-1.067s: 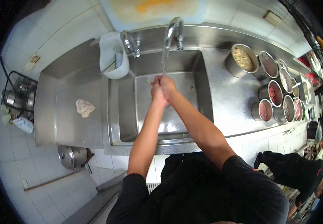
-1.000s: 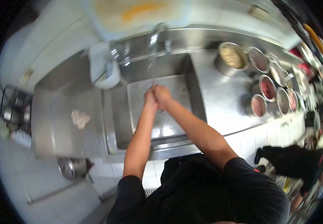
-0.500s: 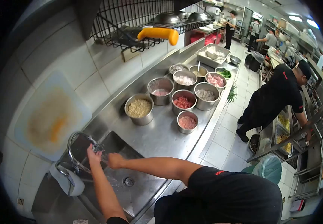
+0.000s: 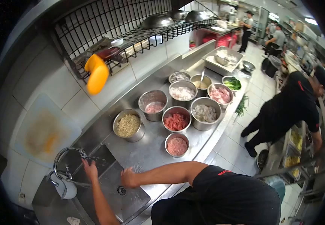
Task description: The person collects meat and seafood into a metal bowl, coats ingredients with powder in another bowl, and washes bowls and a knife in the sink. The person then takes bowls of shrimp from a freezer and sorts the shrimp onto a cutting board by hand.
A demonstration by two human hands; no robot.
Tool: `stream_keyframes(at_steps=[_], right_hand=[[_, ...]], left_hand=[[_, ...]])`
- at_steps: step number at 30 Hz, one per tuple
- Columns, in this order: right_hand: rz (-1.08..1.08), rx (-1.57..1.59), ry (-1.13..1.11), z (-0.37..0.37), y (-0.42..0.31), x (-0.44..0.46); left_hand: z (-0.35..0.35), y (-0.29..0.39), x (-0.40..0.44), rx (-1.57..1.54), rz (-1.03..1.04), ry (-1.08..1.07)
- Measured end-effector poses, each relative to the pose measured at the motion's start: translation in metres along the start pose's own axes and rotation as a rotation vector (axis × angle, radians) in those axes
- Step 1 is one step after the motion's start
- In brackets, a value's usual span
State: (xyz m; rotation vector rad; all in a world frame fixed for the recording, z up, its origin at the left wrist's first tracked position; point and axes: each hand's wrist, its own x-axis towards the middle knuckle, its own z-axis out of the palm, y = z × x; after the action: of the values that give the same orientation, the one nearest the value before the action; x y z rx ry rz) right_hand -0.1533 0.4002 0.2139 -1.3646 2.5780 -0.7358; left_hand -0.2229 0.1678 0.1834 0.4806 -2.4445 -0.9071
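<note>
My left hand (image 4: 90, 169) is raised at the end of the curved metal tap (image 4: 59, 159), fingers apart and pointing up. Whether it touches the spout I cannot tell. Over the steel sink (image 4: 138, 200), my right hand (image 4: 129, 177) is closed in a fist, its palm side hidden. Water splashes around the spout and sink edge. The drain (image 4: 121, 190) lies just below my right hand. Behind the tap's base stands a white container (image 4: 69, 190).
Several steel pots stand on the counter, among them a pot of minced meat (image 4: 177, 145) and one of red meat (image 4: 176, 122). A stained board (image 4: 48, 131) leans on the wall. A yellow curved object (image 4: 98, 77) hangs below the wire rack (image 4: 132, 35). A co-worker (image 4: 288, 107) bends at the right.
The view has shifted. My left hand is now close below the spout's end, and my right fist sits farther from it, nearer the drain. The co-worker at the right remains bent over.
</note>
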Motion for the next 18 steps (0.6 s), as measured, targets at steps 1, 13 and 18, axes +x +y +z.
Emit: stream_keyframes(at_steps=[1, 13, 18], right_hand=[[-0.070, 0.030, -0.124, -0.008, -0.004, -0.011], [0.038, 0.119, 0.271, -0.426, 0.125, -0.247], [0.140, -0.523, 0.872, -0.589, 0.207, -0.223]], left_hand=[[0.003, -0.009, -0.023, -0.035, -0.004, -0.002], [-0.036, -0.049, -0.250, 0.504, -0.142, -0.385], [-0.039, 0.007, -0.262, 0.333, -0.227, -0.186]])
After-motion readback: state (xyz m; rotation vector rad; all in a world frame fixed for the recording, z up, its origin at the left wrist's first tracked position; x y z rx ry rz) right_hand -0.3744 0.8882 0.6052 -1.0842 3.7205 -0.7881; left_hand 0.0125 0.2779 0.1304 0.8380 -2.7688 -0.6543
